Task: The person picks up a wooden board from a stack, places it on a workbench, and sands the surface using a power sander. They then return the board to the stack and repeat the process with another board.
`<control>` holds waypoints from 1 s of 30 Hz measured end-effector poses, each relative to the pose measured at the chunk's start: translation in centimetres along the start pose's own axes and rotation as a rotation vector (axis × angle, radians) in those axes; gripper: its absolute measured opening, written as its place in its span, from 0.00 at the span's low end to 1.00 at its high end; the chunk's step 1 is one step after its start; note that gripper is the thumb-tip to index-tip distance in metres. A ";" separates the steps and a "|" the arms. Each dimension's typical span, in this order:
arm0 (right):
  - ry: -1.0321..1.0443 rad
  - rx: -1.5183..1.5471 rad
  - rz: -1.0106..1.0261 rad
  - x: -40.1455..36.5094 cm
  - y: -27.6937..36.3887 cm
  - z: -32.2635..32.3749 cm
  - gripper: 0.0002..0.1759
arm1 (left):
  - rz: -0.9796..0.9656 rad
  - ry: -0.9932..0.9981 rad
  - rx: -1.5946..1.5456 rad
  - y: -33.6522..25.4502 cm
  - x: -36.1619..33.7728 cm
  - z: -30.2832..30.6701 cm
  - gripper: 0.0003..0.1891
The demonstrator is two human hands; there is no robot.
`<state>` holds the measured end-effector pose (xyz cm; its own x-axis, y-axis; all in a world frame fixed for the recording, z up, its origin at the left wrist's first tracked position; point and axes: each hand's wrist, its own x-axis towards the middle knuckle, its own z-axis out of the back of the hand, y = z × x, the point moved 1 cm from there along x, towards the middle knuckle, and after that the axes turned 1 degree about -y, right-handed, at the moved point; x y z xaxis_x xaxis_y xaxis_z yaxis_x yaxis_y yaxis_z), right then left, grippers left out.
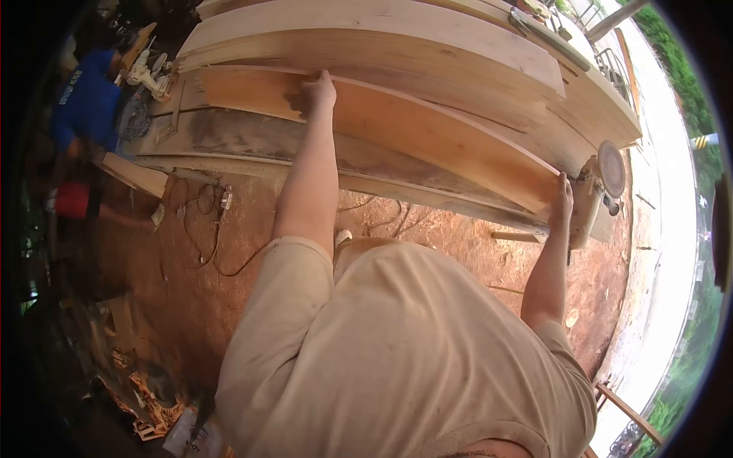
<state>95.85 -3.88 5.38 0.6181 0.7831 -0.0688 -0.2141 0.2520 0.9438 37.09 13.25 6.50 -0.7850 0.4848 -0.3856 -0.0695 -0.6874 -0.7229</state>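
A long reddish-brown board stands on its edge on the wooden workbench, its broad face toward me. My left hand grips the top edge of this board left of its middle, fingers closed over it. At the board's right end, my right hand is wrapped round the edge. Behind the board lie wide pale planks.
A power tool with a round disc sits at the bench's right end. Another machine is at the left, near a person in blue. A cable and shavings lie on the floor; wood scraps are at lower left.
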 end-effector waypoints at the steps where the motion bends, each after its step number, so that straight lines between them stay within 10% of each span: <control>1: -0.023 0.282 -0.096 -0.1 -1.1 -0.8 0.33 | -0.417 -0.302 0.150 0.2 -1.0 0.0 0.26; 3: -0.043 0.328 -0.054 -1.0 -3.3 -1.4 0.33 | -1.201 -0.650 0.238 1.4 0.8 -0.7 0.15; 6: 0.032 0.400 0.091 -1.8 -4.2 -1.1 0.31 | -1.149 -0.177 0.375 0.9 0.6 2.8 0.17; 14: -0.098 0.086 -0.199 0.5 -2.8 1.0 0.28 | -1.204 -0.333 0.471 7.5 -0.8 1.0 0.26; 20: -0.066 -1.081 -0.069 0.8 0.7 -2.6 0.49 | -1.100 -0.098 -0.003 6.0 2.9 2.3 0.28; 23: 0.068 -0.982 -0.180 -2.4 1.9 -4.4 0.52 | -0.572 -0.082 -0.111 6.3 5.6 7.4 0.25; 25: 0.011 -1.041 -0.097 -4.2 -1.1 -4.3 0.50 | -0.449 -0.603 -0.078 13.1 8.7 7.6 0.28; 29: -0.134 -1.022 0.134 -7.5 -6.9 -3.8 0.49 | -0.015 -0.350 0.002 22.5 6.2 9.0 0.32; 30: -0.178 -1.009 0.185 -6.4 -8.7 -3.8 0.48 | -0.226 -0.305 -0.033 22.9 6.2 7.6 0.29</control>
<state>90.86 -8.91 -3.58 0.5961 0.7835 0.1755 -0.7995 0.5589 0.2201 25.94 -3.64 -8.10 -0.8996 0.4356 -0.0292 -0.2459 -0.5609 -0.7905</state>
